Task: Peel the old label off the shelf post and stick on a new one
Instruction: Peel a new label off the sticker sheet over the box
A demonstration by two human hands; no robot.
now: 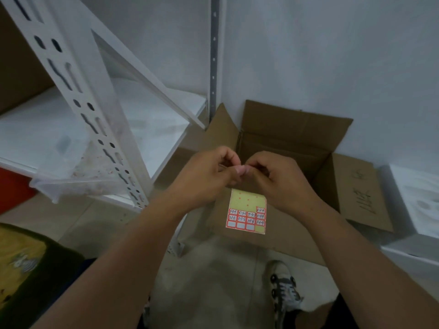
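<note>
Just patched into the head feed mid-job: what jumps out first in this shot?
At centre, the left hand and right hand meet fingertip to fingertip, pinching something too small to make out. Just below them hangs a yellow label sheet with red-bordered, handwritten labels. Behind it sits an open cardboard box, and the white perforated shelf post slants across the left.

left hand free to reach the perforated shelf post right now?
Probably not yet. The left hand is curled, fingertips meeting the right hand over the label sheet, apparently pinching something small. The shelf post stands to its left with nothing between them, so the path looks open once the hand is freed.
</note>
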